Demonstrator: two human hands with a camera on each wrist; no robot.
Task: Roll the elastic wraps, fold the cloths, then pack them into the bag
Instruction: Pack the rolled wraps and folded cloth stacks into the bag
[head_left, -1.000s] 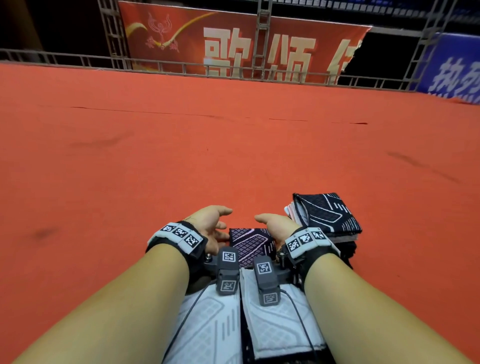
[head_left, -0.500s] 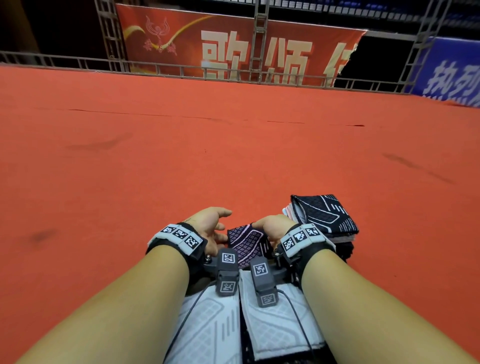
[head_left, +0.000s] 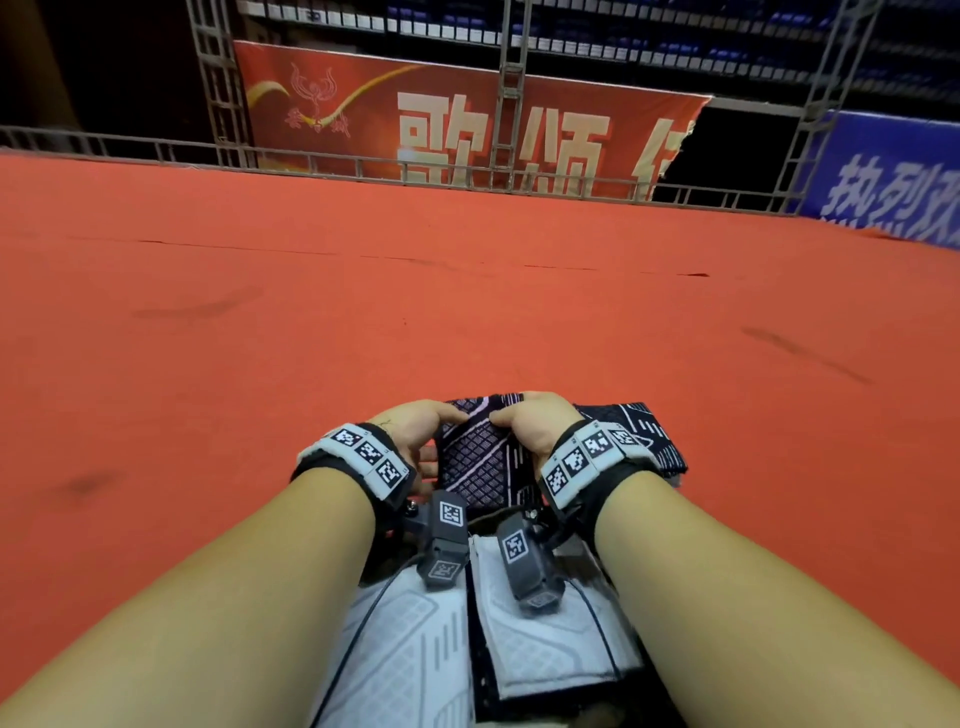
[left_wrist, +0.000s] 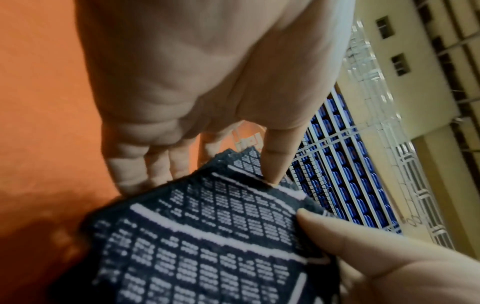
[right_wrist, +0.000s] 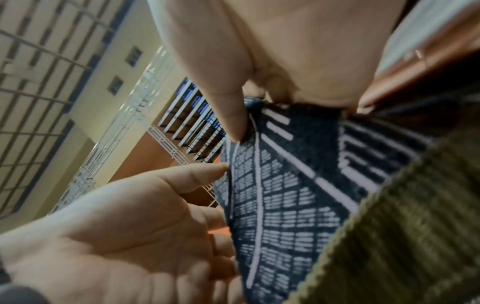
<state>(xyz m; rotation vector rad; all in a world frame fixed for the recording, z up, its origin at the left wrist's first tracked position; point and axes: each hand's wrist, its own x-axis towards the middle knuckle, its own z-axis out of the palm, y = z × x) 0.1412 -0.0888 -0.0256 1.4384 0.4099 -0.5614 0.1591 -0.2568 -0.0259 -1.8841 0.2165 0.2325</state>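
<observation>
Both hands lifting a folded dark patterned cloth off the red floor

The left hand (head_left: 415, 431) and right hand (head_left: 540, 426) are each pinching the cloth (head_left: 480, 457) at its upper edge, thumbs in front and fingers (left_wrist: 155, 164) behind; it is hanging tilted, its long axis running from the hands down toward the person, just left of a stack of folded cloths (head_left: 644, 436)

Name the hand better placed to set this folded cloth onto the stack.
Right, probably. The stack of folded cloths lies just beyond the right hand, while the left hand is on the far side of the dark patterned cloth both hands pinch.
</observation>
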